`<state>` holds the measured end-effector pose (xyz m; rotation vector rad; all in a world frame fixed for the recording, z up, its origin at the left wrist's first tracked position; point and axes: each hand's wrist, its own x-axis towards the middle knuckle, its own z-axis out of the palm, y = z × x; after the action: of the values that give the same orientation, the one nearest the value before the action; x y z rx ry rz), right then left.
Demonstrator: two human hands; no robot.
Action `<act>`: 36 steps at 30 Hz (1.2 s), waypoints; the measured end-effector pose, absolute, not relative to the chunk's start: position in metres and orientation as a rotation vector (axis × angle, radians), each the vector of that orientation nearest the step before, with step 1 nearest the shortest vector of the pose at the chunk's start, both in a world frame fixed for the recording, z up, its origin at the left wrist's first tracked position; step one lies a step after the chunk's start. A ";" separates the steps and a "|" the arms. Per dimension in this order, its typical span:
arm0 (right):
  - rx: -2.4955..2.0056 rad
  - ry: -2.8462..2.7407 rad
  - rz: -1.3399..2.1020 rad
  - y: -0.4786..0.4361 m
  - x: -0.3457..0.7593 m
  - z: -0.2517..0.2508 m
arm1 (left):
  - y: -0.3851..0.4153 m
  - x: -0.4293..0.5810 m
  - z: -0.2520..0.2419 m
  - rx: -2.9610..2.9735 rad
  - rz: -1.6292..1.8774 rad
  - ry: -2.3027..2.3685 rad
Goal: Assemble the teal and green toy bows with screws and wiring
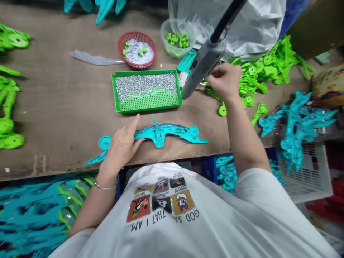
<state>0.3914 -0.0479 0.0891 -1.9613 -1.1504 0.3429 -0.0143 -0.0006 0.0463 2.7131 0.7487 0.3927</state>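
A long turquoise plastic frame point(159, 135) with thin wires along it lies on the bench near its front edge. Across the frame's left part rests my left hand point(120, 145), fingers stretched out and thumb apart. Up and to the right, my right hand point(226, 80) is closed. A thin metal rod point(203, 85) pokes out at its fingers, but whatever it grips is mostly hidden. Beside it a grey powered screwdriver point(202, 61) hangs tilted from a dark bar. Its lower end is by the corner of a green tray point(147, 109) of small silvery screws point(146, 84).
Behind the tray are a red basket point(137, 64) and a clear tub point(176, 53) with green bits. Lime green parts point(258, 73) pile up at right, near turquoise parts point(295, 122). More green parts point(10, 107) lie left. Turquoise pieces point(29, 211) fill the space below the bench.
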 end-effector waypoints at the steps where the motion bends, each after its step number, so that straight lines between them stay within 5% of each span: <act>1: -1.977 -1.025 0.285 -0.072 0.370 0.091 | -0.003 -0.014 0.050 2.728 0.411 0.759; 10: -1.812 -0.727 0.579 -0.140 0.223 0.055 | -0.035 -0.011 0.077 2.771 0.472 0.957; 26: -2.120 -1.289 -0.067 -0.151 0.194 0.038 | -0.048 -0.012 0.074 2.675 0.574 1.036; 36: -2.077 -1.252 -0.128 -0.072 0.354 0.074 | -0.020 -0.018 0.049 2.623 0.508 1.018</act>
<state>0.3540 -0.0725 0.0741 -2.0773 -1.2523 -0.1285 -0.0179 -0.0200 0.0489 2.6234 1.0176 0.5081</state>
